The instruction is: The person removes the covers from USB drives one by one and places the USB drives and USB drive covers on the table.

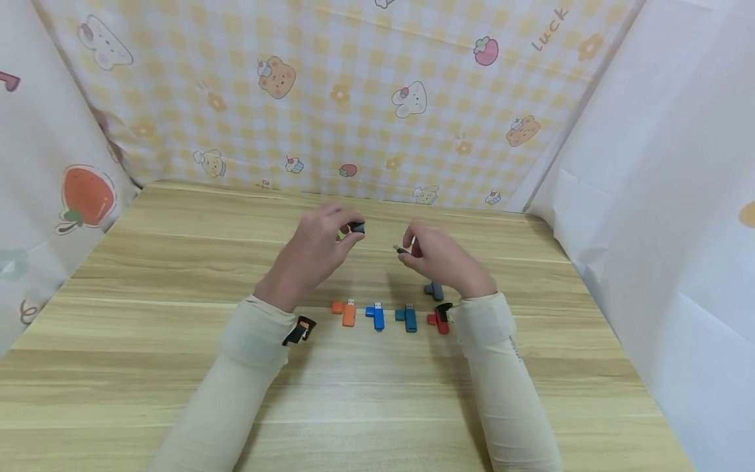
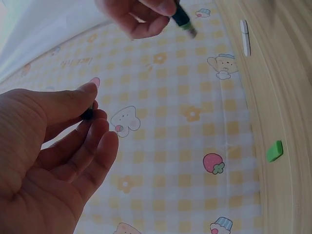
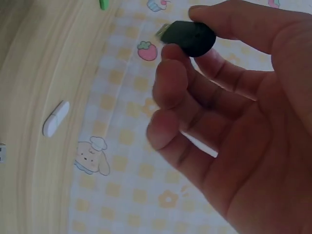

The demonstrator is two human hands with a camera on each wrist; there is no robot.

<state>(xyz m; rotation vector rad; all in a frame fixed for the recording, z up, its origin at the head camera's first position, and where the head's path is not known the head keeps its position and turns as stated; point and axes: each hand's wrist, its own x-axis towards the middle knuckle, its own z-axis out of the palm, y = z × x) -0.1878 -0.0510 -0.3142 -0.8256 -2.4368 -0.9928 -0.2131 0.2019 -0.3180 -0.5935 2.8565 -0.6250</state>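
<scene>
Over the back part of the table, my left hand (image 1: 315,246) pinches a small dark cap (image 1: 356,227) between thumb and fingers. In the left wrist view the fingers mostly hide that cap. To its right, my right hand (image 1: 442,255) pinches a dark green USB stick (image 3: 190,38) between thumb and fingertips. The bare metal plug of the stick points left toward the cap, with a gap between the two. Both are held above the tabletop. Below the right hand lies a grey USB stick (image 1: 436,290) with its cap beside it.
Nearer me, orange (image 1: 349,314), blue (image 1: 379,319), teal (image 1: 410,320) and red (image 1: 442,324) USB sticks lie in a row, caps off beside them. A white capped stick (image 3: 56,118) and a small green piece (image 2: 275,151) lie near the back curtain (image 1: 366,98).
</scene>
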